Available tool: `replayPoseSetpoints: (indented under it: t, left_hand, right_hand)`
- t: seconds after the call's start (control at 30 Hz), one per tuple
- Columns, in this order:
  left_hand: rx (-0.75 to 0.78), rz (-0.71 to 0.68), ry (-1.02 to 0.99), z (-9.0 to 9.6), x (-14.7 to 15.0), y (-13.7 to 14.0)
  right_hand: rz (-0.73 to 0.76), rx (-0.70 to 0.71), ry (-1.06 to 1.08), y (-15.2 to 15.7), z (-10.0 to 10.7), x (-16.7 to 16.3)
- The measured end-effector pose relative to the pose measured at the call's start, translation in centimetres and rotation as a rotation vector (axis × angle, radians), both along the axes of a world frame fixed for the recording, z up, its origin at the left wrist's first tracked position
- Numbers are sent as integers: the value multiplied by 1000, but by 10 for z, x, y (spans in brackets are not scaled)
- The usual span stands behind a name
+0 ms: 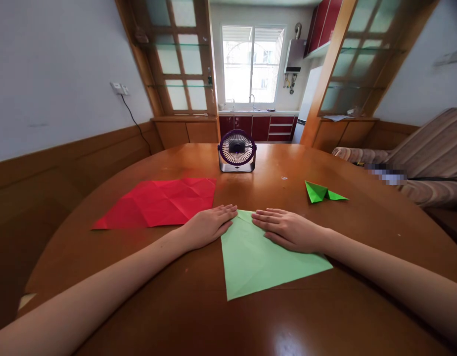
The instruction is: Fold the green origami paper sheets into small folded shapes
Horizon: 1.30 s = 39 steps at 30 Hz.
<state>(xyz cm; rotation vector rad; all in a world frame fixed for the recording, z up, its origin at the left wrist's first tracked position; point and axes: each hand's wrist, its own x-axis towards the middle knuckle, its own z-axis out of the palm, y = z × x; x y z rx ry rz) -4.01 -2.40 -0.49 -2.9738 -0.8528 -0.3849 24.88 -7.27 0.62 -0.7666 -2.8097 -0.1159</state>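
A light green sheet of paper (pixel 261 267) lies on the table in front of me, with faint creases across it. My left hand (pixel 211 225) rests at its upper left edge, palm down, fingers stretched out. On its upper right part lies my right hand (pixel 288 228), flat with the fingers extended and covering some of the paper. A narrow strip of the sheet's top edge shows between the two hands. Left of my left hand is a creased red sheet of paper (pixel 165 200). A small folded bright green paper piece (pixel 317 192) sits beyond my right hand.
A small dark purple fan (pixel 237 150) stands at the far side of the round wooden table (pixel 158 306). To the right is a striped sofa (pixel 429 148). A black cord (pixel 134 118) hangs from the wall socket on the left.
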Motion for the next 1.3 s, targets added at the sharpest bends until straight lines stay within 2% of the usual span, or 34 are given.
replayPoseSetpoints:
  t: [0.27,0.67,1.03,1.3]
  left_hand:
    - [-4,-46,40,0,-1,3]
    - [-36,-43,66,0,-1,2]
    - [-49,-37,41,0,0,2]
    - [-34,-43,38,-1,-1,3]
  right_hand:
    - [-8,-20,3,0,1,4]
    - [-28,27,-27,1,-1,4]
    - [-5,6,19,1,-2,4]
    - [6,56,-3,-1,0,2]
